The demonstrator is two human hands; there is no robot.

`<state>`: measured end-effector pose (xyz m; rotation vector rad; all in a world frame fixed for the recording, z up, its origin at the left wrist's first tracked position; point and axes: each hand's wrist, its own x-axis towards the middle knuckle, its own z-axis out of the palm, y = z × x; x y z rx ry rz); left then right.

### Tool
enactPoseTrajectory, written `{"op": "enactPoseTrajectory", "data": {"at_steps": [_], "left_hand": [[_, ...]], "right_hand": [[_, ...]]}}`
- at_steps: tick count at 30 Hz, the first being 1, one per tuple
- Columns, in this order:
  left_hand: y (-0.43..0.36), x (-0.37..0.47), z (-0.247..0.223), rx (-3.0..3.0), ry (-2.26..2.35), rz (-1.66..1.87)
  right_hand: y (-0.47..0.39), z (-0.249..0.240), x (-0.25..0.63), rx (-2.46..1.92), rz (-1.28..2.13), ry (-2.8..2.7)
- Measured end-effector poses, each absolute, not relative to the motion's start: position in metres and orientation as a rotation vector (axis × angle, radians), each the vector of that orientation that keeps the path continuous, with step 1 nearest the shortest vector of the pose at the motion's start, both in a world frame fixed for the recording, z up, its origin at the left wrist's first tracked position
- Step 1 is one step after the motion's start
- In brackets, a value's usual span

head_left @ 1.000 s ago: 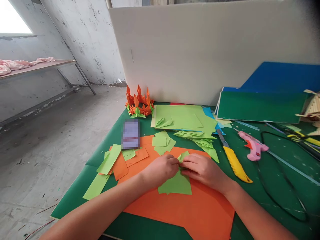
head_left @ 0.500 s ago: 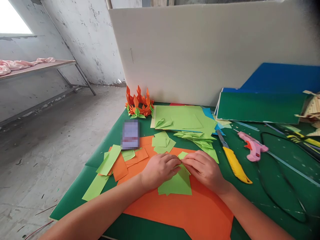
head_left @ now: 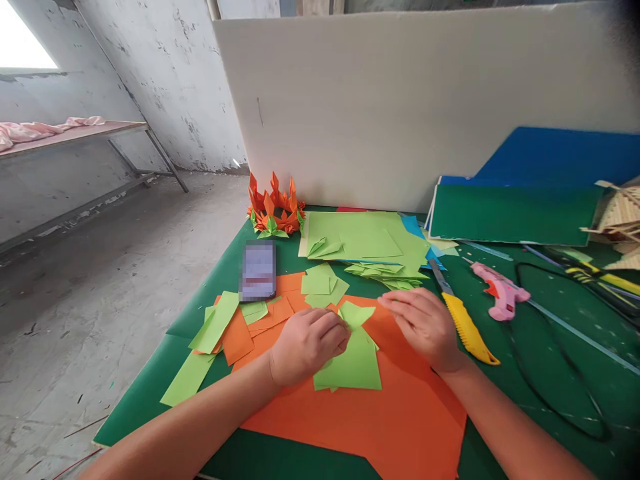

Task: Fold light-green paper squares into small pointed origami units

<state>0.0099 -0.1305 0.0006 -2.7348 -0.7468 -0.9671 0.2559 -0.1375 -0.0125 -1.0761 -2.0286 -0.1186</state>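
My left hand (head_left: 313, 345) is closed on a small folded piece of green paper (head_left: 357, 315), whose free end sticks out to the right of my fingers. A little to the right of that paper, apart from it, my right hand (head_left: 423, 327) is open, with its fingers stretched toward the left and nothing visible in them. Under my hands lies a small stack of green paper squares (head_left: 353, 367). The stack rests on a large orange paper sheet (head_left: 405, 413).
Beyond are a phone (head_left: 258, 270), an orange and green folded-paper crown (head_left: 275, 207) and larger green sheets (head_left: 357, 233). To the right lie a yellow utility knife (head_left: 467, 327) and a pink glue gun (head_left: 500, 290) with a cord. Loose paper pieces (head_left: 215, 323) lie on the left.
My right hand has let go of the small green paper and moved right. My left hand has shifted slightly left and still holds the paper, whose end now shows more.
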Motion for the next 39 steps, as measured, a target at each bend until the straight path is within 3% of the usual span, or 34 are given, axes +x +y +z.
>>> {"op": "enactPoseTrajectory", "data": {"at_steps": [3, 8, 11, 22, 39], "left_hand": [[-0.132, 0.011, -0.002, -2.67, -0.768, -0.854], [-0.138, 0.019, -0.006, -2.649, -0.794, -0.725], [-0.142, 0.023, -0.008, -2.701, -0.774, -0.714], [-0.153, 0.027, -0.022, -2.969, -0.6, -0.58], [-0.145, 0.027, -0.02, -3.158, -0.804, -0.549]], "right_hand": [[-0.135, -0.016, 0.257, -1.221, 0.018, -1.829], [-0.139, -0.022, 0.241, -1.352, 0.807, -1.707], [-0.141, -0.024, 0.232, -1.296, 1.028, -1.63], [-0.146, -0.024, 0.222, -1.393, 0.784, -1.759], [-0.149, -0.024, 0.215, -1.393, 0.647, -1.817]]}}
